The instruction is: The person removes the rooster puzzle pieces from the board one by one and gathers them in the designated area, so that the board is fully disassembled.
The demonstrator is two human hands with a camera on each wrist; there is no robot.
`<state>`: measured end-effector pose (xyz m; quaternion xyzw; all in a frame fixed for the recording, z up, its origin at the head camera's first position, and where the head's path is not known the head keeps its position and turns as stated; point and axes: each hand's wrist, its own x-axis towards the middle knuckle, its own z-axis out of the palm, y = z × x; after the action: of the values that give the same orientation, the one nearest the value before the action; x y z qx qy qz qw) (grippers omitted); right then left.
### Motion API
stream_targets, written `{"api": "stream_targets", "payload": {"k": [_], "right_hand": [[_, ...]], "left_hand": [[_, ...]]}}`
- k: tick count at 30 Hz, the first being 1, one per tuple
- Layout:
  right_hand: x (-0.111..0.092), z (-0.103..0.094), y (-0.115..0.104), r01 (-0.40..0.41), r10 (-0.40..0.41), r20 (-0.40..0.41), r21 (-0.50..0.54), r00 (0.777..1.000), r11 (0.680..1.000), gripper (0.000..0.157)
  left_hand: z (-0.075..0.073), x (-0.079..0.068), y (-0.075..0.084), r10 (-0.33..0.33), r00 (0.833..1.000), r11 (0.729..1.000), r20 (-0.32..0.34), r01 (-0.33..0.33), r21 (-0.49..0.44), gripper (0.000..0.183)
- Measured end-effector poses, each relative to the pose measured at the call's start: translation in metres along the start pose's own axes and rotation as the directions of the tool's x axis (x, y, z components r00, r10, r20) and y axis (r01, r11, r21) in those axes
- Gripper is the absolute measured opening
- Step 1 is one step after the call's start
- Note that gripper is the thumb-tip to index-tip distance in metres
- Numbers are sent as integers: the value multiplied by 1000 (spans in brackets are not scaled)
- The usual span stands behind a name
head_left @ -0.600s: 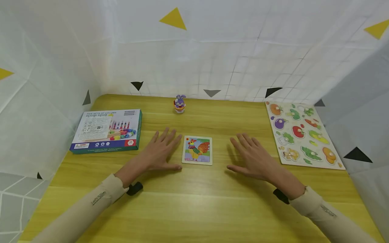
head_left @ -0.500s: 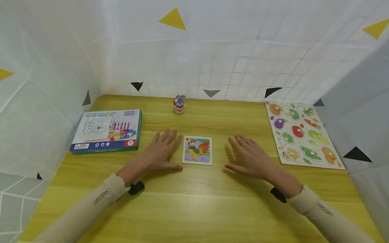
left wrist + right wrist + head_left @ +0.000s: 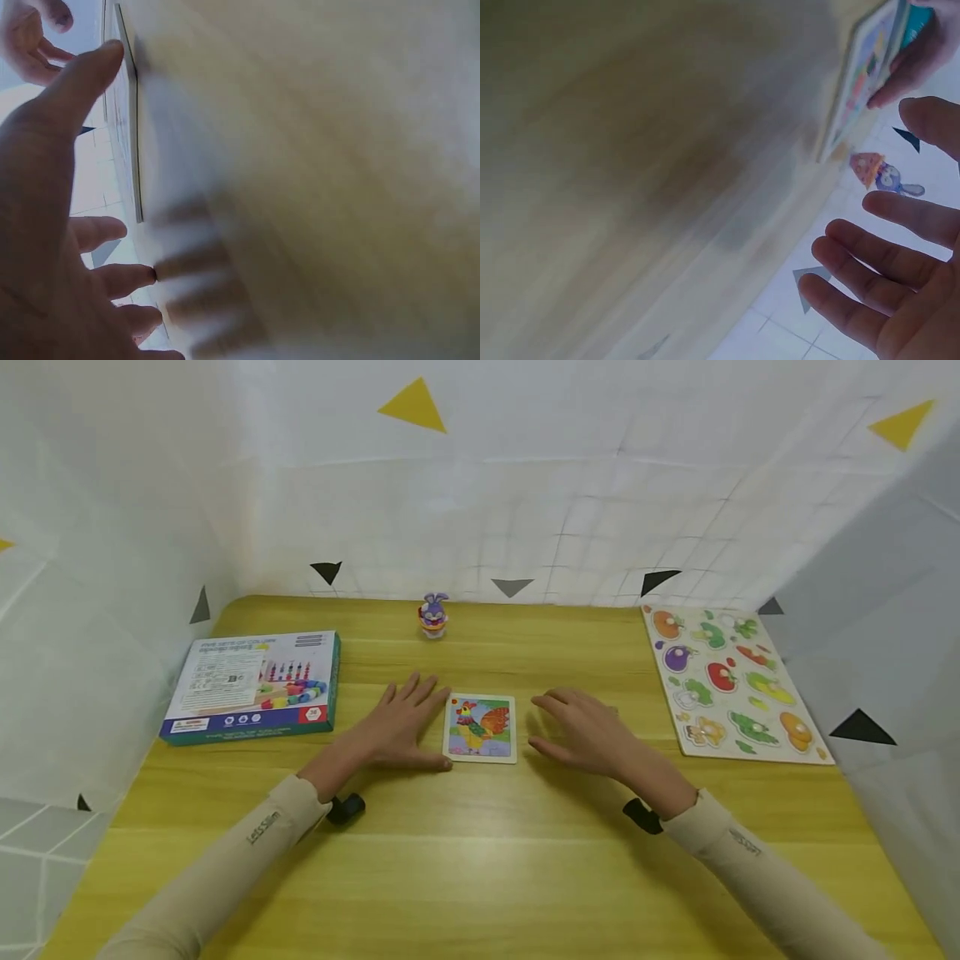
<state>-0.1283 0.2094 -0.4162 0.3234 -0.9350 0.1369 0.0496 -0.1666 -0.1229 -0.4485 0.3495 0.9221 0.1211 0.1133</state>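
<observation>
Hands (image 3: 393,731) (image 3: 588,735), loosely spread, flank the rooster board (image 3: 480,729), the left perhaps touching its edge.

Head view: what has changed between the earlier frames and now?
The right hand has moved left, closer to the rooster card, but remains apart from it. The left hand has edged slightly right, towards the card. Nothing has visibly been gripped or released. The camera has shifted a little; the card, boxed bead set, bunny figurine and vegetable board appear unmoved.
</observation>
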Motion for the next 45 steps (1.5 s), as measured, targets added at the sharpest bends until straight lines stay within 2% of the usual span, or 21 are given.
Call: {"api": "stream_targets", "payload": {"k": [5, 13, 19, 24, 33, 39, 45], "right_hand": [[14, 1, -4, -7, 7, -6, 22, 1000, 1000, 57], [33, 9, -12, -12, 9, 61, 52, 998, 999, 54], [56, 16, -22, 30, -35, 41, 100, 999, 995, 38], [74, 23, -27, 43, -51, 63, 130, 997, 991, 27], [107, 36, -30, -27, 3, 107, 218, 994, 976, 22], [124, 46, -32, -85, 49, 193, 186, 980, 979, 27], [133, 46, -33, -170, 126, 256, 162, 959, 972, 31]], "left_hand": [[-2, 3, -3, -6, 1000, 1000, 14, 6, 7, 117], [-2, 11, -4, -1, 1000, 1000, 24, 1, 3, 117], [-3, 16, -8, -44, 999, 999, 28, 44, -17, 115], [-3, 20, -11, -63, 997, 997, 38, 65, -43, 114], [-2, 23, -14, -87, 995, 991, 42, 90, -98, 114], [-1, 21, -14, -97, 995, 987, 37, 101, -124, 113], [-1, 24, -13, -95, 995, 986, 18, 97, -134, 110]]}}
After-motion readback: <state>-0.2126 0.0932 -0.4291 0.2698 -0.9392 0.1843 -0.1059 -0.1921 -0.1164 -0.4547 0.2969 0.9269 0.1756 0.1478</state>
